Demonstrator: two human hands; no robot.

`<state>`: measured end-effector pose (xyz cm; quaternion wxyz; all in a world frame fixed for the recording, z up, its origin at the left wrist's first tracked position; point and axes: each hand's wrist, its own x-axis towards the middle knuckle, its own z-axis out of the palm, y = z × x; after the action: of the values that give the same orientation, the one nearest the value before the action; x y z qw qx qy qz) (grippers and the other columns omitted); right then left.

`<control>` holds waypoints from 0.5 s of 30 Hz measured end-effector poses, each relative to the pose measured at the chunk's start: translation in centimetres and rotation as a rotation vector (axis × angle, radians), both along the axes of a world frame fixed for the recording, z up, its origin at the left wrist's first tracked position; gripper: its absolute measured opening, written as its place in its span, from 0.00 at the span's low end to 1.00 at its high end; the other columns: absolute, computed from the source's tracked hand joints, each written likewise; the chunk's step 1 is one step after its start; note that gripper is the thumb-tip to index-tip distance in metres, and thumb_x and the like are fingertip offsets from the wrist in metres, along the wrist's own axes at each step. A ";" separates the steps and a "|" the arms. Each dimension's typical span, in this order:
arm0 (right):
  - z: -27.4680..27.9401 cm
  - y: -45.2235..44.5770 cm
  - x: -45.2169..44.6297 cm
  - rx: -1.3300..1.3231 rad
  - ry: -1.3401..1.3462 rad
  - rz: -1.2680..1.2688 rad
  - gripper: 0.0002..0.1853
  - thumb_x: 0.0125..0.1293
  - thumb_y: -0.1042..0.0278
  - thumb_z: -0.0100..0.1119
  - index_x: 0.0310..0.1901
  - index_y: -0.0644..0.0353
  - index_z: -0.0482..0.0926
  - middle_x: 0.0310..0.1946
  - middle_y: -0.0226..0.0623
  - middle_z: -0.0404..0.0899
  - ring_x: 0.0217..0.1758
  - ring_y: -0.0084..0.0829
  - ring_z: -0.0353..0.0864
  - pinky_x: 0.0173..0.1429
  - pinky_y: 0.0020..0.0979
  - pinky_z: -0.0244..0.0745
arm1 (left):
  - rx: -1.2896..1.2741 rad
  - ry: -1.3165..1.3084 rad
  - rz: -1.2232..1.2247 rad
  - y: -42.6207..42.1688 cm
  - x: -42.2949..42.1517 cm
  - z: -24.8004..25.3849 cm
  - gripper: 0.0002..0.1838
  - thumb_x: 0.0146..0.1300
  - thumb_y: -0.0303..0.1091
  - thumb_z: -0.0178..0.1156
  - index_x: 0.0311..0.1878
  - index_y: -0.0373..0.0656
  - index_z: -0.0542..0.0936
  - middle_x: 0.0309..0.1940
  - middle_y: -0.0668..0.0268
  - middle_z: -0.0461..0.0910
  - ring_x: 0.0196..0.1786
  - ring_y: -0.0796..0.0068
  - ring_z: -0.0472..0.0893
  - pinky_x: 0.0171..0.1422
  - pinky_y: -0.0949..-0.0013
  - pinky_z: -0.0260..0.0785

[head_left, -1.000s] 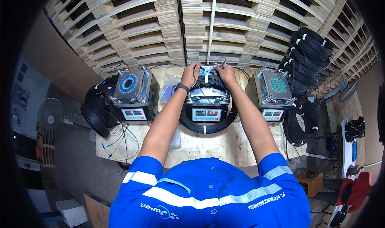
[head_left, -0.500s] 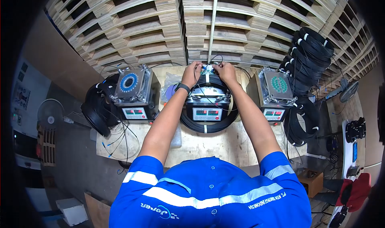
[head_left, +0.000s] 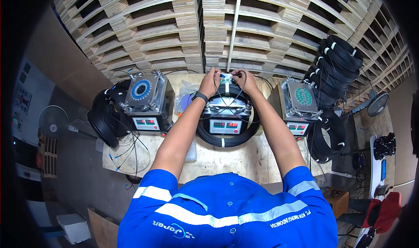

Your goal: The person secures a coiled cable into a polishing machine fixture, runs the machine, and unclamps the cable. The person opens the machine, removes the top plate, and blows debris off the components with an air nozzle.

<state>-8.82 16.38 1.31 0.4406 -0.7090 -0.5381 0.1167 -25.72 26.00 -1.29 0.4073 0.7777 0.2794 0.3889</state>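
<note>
At the back of the middle polishing machine (head_left: 225, 125), my left hand (head_left: 209, 84) is closed in a pinch on a thin black cable. A small blue connector (head_left: 223, 76) shows beside its fingertips. Opposite it, my right hand (head_left: 245, 81) is also closed, pinching another black cable that loops down over the machine's front. The exact tips inside the fingers are too small to make out. Between the hands, a coil of black cable (head_left: 228, 89) with a white tie lies on the machine. A larger coil (head_left: 209, 139) surrounds its base.
Similar machines stand on the left (head_left: 145, 124) and right (head_left: 297, 126), with round connector holders on top. Black cable coils (head_left: 338, 60) are stacked at the right, and loose cables hang at the left. Stacked wooden pallets (head_left: 152, 34) rise behind the table (head_left: 248, 160).
Black cable now loops from my right hand across the machine's front. The middle display shows different digits. Both hands stay near the same spot, fingers slightly shifted.
</note>
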 end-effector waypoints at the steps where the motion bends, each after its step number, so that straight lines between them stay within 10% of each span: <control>1: 0.1 0.0 0.1 0.015 -0.023 0.046 0.10 0.56 0.72 0.64 0.41 0.61 0.82 0.37 0.45 0.85 0.41 0.44 0.85 0.49 0.35 0.78 | 0.024 0.002 0.005 0.0 0.1 -0.1 0.09 0.74 0.33 0.51 0.47 0.35 0.72 0.35 0.55 0.82 0.38 0.65 0.86 0.42 0.67 0.76; 4: 0.7 -0.2 0.0 0.013 -0.059 0.130 0.10 0.56 0.74 0.63 0.41 0.61 0.81 0.37 0.45 0.84 0.42 0.44 0.84 0.50 0.36 0.78 | 0.023 -0.034 0.010 -0.3 0.1 0.0 0.10 0.72 0.35 0.53 0.46 0.38 0.74 0.32 0.50 0.82 0.38 0.50 0.84 0.42 0.58 0.73; 15: 2.5 -0.2 -0.8 -0.071 -0.310 0.142 0.08 0.57 0.74 0.61 0.38 0.59 0.83 0.35 0.48 0.84 0.42 0.52 0.84 0.48 0.45 0.78 | 0.041 -0.056 0.056 -0.8 -0.2 0.5 0.09 0.70 0.33 0.54 0.45 0.36 0.76 0.33 0.49 0.83 0.39 0.50 0.85 0.42 0.60 0.75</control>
<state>-9.64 16.20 3.85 0.3176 -0.6939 -0.6439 0.0555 -25.91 25.22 -0.75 0.3879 0.7665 0.2816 0.4274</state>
